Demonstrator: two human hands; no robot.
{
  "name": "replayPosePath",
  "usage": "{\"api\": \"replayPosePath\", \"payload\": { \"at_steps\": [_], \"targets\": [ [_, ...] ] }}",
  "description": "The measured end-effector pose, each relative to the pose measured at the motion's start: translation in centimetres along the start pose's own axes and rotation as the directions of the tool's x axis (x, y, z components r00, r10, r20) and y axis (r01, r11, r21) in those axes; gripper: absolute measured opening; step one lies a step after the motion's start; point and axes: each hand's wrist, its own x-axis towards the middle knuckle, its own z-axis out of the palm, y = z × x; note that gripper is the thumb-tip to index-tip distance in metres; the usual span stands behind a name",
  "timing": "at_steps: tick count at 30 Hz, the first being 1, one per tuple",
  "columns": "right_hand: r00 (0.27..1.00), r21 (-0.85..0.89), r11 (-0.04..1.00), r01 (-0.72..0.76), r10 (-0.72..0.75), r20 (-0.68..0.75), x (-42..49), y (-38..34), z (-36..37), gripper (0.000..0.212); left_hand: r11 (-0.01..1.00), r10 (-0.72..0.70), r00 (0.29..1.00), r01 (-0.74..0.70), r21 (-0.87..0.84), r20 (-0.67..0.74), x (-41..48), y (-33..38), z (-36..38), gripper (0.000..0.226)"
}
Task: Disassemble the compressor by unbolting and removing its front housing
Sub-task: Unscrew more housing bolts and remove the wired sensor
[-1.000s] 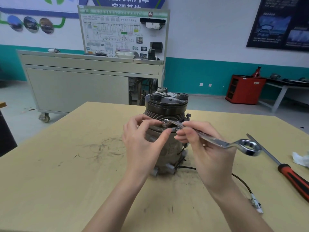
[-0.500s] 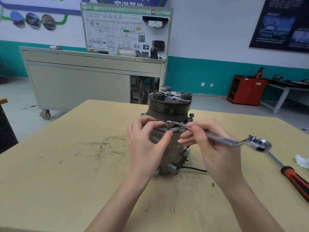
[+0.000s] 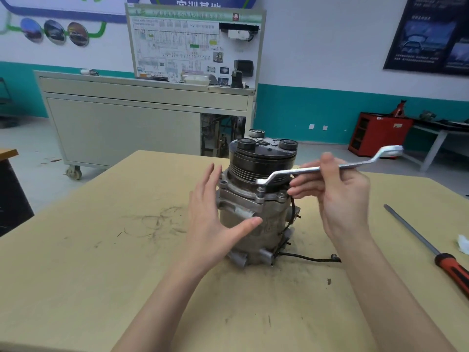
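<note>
Surroundings: a tan table (image 3: 76, 275), scuffed and marked; a red-handled screwdriver (image 3: 429, 250) lies at its right edge, well apart from the work; a scrap of white cloth (image 3: 463, 243) lies just beyond it; a black cable (image 3: 304, 259) trails from the base of the unit across the table top. Behind stand a grey wheeled cabinet (image 3: 127, 128) bearing a wiring board (image 3: 193, 44), and a red cabinet (image 3: 378, 134) at far right.

Obstructions: the wrench (image 3: 304, 171) crosses in front of the pulley (image 3: 261, 161); the right hand (image 3: 340, 196) hides the middle of its shank; the left hand (image 3: 210, 224) covers the unit's left flank.

Change since half a second ago: the left hand's fingers, then curled at the wrench's ring end, have straightened and dropped to the side of the body; the wrench's free end has swung from the near right to the far right and risen.

Position: the compressor (image 3: 256, 214) stands upright at table centre, pulley uppermost, between the two hands; the wrench's ring end sits on a bolt (image 3: 261, 190) at the front flange; the right hand grips the shank, fingers curled round it; the left hand is spread flat, thumb across the front of the body; contact cannot be confirmed.
</note>
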Motion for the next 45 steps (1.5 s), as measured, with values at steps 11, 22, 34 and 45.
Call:
{"api": "replayPosePath", "payload": {
  "at_steps": [11, 22, 34, 45],
  "targets": [
    [0.662, -0.609, 0.312, 0.729, -0.549, 0.511, -4.2, -2.8, 0.9, 0.049, 1.0, -0.001, 1.0, 0.001, 0.003, 0.004, -0.1, 0.0, 0.6, 0.091],
    [0.891, 0.227, 0.864, -0.45, 0.453, 0.045, 0.8, 0.3, -0.2, 0.049, 1.0, -0.01, 1.0, 0.01, 0.011, 0.013, -0.2, -0.1, 0.6, 0.087],
    [0.97, -0.765, 0.602, 0.226, -0.071, 0.231, -0.4, -5.0, 1.8, 0.034, 1.0, -0.009, 1.0, 0.008, 0.026, 0.017, -0.3, -0.5, 0.7, 0.091],
    [0.954, -0.895, 0.361, 0.261, 0.047, 0.297, -1.1, -3.2, 4.2, 0.029, 1.0, 0.022, 1.0, -0.022, -0.011, -0.019, -0.3, -0.6, 1.0, 0.081]
  ]
}}
